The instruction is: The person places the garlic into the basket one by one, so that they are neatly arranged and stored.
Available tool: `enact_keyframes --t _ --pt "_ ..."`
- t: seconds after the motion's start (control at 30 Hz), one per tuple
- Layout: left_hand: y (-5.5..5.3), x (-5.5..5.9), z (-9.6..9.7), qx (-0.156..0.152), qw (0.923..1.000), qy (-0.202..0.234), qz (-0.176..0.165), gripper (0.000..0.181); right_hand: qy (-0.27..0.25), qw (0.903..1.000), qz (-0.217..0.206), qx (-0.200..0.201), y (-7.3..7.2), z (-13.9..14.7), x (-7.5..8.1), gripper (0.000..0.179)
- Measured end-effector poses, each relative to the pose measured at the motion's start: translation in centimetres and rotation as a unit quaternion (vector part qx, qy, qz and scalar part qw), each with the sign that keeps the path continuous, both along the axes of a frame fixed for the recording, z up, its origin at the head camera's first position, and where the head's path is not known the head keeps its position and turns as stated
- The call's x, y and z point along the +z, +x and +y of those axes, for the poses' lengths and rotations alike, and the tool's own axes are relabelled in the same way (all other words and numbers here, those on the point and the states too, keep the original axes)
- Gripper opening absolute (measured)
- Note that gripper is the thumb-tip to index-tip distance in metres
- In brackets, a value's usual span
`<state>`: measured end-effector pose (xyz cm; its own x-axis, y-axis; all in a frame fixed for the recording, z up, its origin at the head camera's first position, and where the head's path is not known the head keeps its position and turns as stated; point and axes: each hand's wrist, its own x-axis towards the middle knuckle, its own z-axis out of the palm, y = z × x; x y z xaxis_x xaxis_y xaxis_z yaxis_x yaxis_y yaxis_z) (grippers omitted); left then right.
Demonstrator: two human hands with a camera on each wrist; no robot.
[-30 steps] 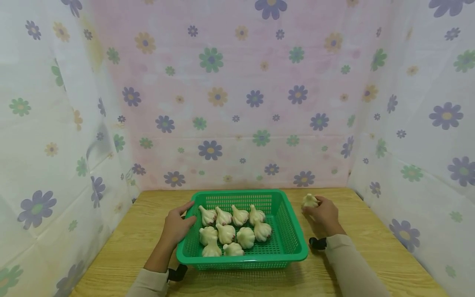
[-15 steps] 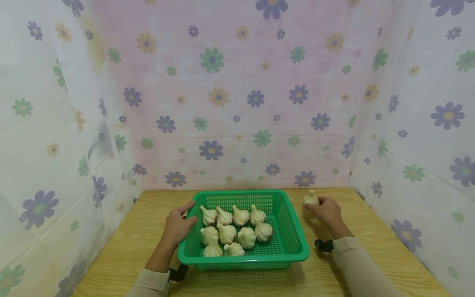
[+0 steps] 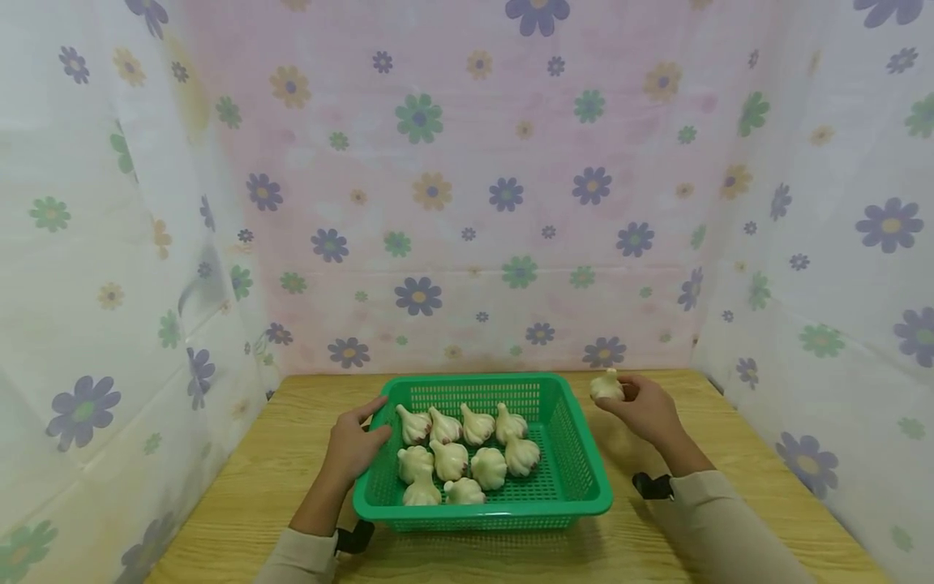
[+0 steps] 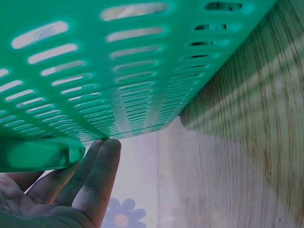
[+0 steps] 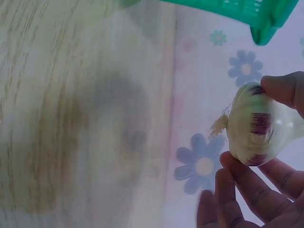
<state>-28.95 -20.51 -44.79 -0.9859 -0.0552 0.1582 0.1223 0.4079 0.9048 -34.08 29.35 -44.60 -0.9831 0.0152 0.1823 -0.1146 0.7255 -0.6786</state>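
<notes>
A green plastic basket (image 3: 481, 509) sits on the table, holding several pale garlic bulbs (image 3: 477, 425) mostly in its left and middle part. My left hand (image 3: 352, 444) grips its left rim; in the left wrist view, the fingers (image 4: 97, 178) reach under the rim against the slotted outer wall. To the right of the basket, my right hand (image 3: 648, 408) pinches one garlic bulb (image 3: 606, 386), stem up, raised over the table. Seen from the right wrist, the thumb (image 5: 285, 90) and fingers hold the bulb from opposite sides, its dry roots and purple streaks showing.
The wood-grain table (image 3: 299, 414) runs back to a flower-patterned cloth (image 3: 467, 195) that hangs behind and on both sides. Inside the basket, its right part shows bare slotted floor. A dark camera mount sits at each wrist.
My right hand has lifted the garlic bulb a little from the table, its stem turning more upright. My left hand stays on the basket's rim. The head view shifts slightly.
</notes>
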Motion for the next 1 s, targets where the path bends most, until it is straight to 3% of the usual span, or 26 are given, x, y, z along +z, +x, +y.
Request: enact_keyframes --t 0.3,0.6,1.0 --pt "-0.1 0.0 -0.1 0.003 1.0 -0.002 -0.002 0.063 -0.004 0.999 0.019 0.039 1.0 -1.0 2.6 0.089" --pt "-0.3 -0.1 -0.3 -0.004 1.0 -0.003 -0.002 0.063 0.03 0.9938 0.044 0.097 2.4 -3.0 5.0 0.08" --pt "-0.2 -0.1 -0.1 0.0 1.0 -0.002 -0.006 0.063 0.017 0.9774 0.034 0.208 3.3 -5.4 8.1 0.061"
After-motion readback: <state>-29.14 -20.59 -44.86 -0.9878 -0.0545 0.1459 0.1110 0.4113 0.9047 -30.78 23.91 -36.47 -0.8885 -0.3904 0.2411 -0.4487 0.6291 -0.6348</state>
